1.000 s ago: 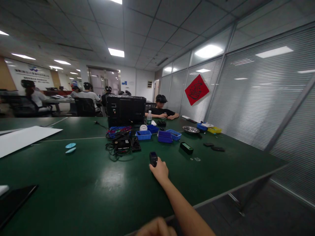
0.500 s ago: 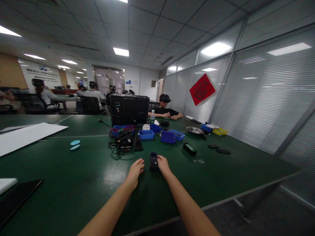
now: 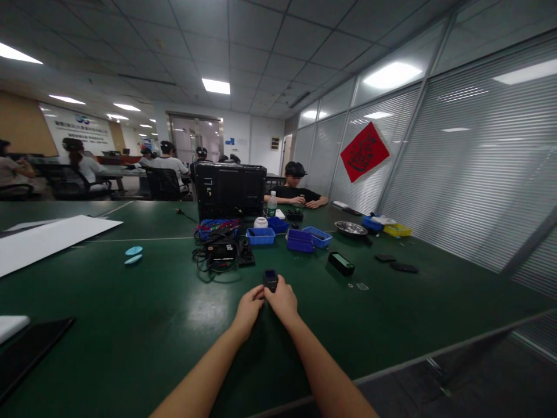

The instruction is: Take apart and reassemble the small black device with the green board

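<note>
Straight ahead on the green table (image 3: 174, 325) is a small black box-shaped device (image 3: 270, 280) with a dark screen-like panel at its far end. Its exact kind cannot be made out. My right hand (image 3: 284, 302) is closed round its right side, the thumb across the near end. On the other side, my left hand (image 3: 249, 310) has its fingers drawn together at the near left edge, touching the device. Both hands hide its lower part. Further off to the right lies a black case with a green top (image 3: 342, 263).
Beyond my hands sit a black adapter with tangled cables (image 3: 221, 252), blue trays (image 3: 261, 236), a purple-blue bin (image 3: 300, 240) and a large black-backed panel (image 3: 231, 190). A metal bowl (image 3: 350, 229) is back right. Across the table sits a person (image 3: 296, 188).
My left hand has moved right and now touches the device. My right hand has wrapped further over its near end, covering more of it. The view has shifted slightly.
</note>
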Available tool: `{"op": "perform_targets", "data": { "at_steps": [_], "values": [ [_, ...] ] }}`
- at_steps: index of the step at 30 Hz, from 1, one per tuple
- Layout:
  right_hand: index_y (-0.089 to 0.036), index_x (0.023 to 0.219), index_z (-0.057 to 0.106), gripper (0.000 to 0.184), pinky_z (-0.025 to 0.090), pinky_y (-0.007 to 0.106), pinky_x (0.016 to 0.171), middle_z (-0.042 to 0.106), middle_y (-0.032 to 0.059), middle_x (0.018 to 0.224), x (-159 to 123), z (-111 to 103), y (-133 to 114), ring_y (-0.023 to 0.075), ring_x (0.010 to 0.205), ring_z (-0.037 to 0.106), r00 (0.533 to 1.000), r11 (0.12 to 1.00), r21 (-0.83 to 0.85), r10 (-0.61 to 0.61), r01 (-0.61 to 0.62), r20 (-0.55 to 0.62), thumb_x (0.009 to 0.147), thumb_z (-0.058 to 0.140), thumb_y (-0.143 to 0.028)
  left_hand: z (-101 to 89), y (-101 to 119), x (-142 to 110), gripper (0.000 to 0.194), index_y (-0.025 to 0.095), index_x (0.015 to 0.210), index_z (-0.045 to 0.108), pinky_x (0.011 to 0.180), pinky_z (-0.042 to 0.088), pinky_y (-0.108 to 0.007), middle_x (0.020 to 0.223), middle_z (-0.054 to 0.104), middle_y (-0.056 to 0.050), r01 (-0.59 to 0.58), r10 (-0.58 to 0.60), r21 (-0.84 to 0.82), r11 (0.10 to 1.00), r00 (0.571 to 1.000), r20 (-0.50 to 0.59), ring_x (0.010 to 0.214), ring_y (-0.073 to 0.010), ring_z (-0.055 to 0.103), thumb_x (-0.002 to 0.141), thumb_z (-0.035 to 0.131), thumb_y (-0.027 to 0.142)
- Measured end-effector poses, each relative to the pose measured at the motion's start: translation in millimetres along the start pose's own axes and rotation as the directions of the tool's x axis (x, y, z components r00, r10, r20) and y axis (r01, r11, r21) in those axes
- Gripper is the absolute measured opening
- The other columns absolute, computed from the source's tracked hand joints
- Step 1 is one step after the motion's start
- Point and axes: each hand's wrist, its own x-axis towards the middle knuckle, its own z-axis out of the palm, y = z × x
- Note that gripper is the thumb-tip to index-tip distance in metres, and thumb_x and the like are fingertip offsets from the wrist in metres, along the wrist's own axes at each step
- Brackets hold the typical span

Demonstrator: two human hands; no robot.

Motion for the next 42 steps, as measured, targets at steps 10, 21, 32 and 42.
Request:
{"op": "perform_targets", "data": {
  "at_steps": [10,21,32,42],
  "values": [
    [-0.018,0.110,0.053,0.044,0.043,0.031,0.077,0.063,0.0088,0.101,12.2,-66.9,5.1,0.0219,0.091,0.057,0.959,0.906,0.409,0.012,0.109,-0.283,0.070,0.053,-0.036,-5.1,7.6,-2.4,0.023,0.013,0.086,0.060,0.082,0.048,-0.029,0.104,0.062,-0.012,0.072,-0.116,-0.200,0.977,0.969,-0.220,0.090,-0.0152,0.061,0.068,0.051,0.003],
    [-0.017,0.083,0.052,0.012,0.048,0.031,0.054,0.062,0.0034,0.068,-18.3,3.2,-18.8,0.0160,0.061,0.060,0.888,-0.123,0.880,-0.034,-0.458,0.458,0.080,0.047,-0.027,-8.6,25.9,-24.5,0.033,0.019,0.097,0.057,0.081,0.046,-0.036,0.108,0.051,-0.009,-0.317,0.453,0.546,0.775,0.882,-0.131,0.100,-0.0213,0.052,0.075,0.048,0.042],
    [-0.019,0.089,0.058,0.020,0.045,0.032,0.070,0.061,0.0055,0.080,-16.2,-22.4,-0.3,0.0179,0.072,0.059,0.953,0.876,0.471,-0.221,0.100,0.209,0.079,0.040,-0.023,-15.8,19.8,-16.7,0.014,0.019,0.075,0.057,0.092,0.038,-0.040,0.112,0.044,-0.008,-0.117,0.483,0.898,0.423,0.868,-0.114,0.105,-0.0247,0.046,0.070,0.055,0.032],
    [-0.025,0.119,0.049,0.044,0.039,0.028,0.081,0.053,0.0083,0.112,13.9,-13.8,25.1,0.0209,0.099,0.051,0.953,0.956,-0.061,-0.291,0.287,-0.085,0.075,0.051,-0.027,-9.0,17.9,-18.8,0.037,0.020,0.098,0.053,0.083,0.044,-0.037,0.104,0.043,-0.006,-0.104,0.435,0.826,0.555,0.882,-0.181,0.089,-0.0214,0.053,0.067,0.058,0.039]
  ]
}}
